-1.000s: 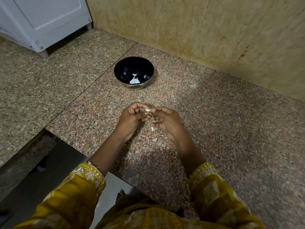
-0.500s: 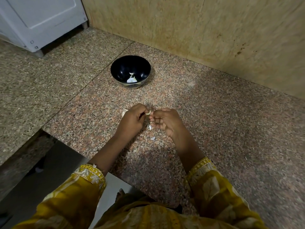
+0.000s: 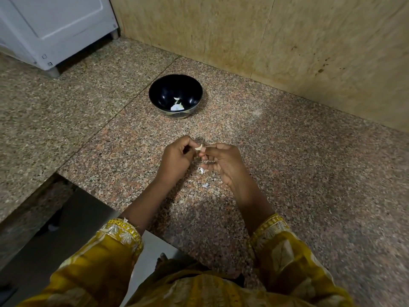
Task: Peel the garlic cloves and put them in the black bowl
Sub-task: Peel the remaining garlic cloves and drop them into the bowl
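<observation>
A small pale garlic clove (image 3: 198, 147) is held between my two hands above the granite counter. My left hand (image 3: 177, 159) has its fingers curled and pinches the clove's left end. My right hand (image 3: 223, 163) pinches the clove from the right with thumb and forefinger, other fingers curled. The black bowl (image 3: 163, 89) stands farther back, left of centre, with a few white peeled cloves (image 3: 177, 106) at its bottom. Bits of white garlic skin (image 3: 201, 169) lie on the counter under my hands.
The speckled granite counter (image 3: 309, 173) meets a beige stone wall (image 3: 265, 36) at the back. A white appliance (image 3: 55, 25) stands at the back left. The counter's front edge drops to a grey floor (image 3: 66, 229) at the lower left.
Both hands stay together on the clove, with only small finger movements. The view has shifted slightly.
</observation>
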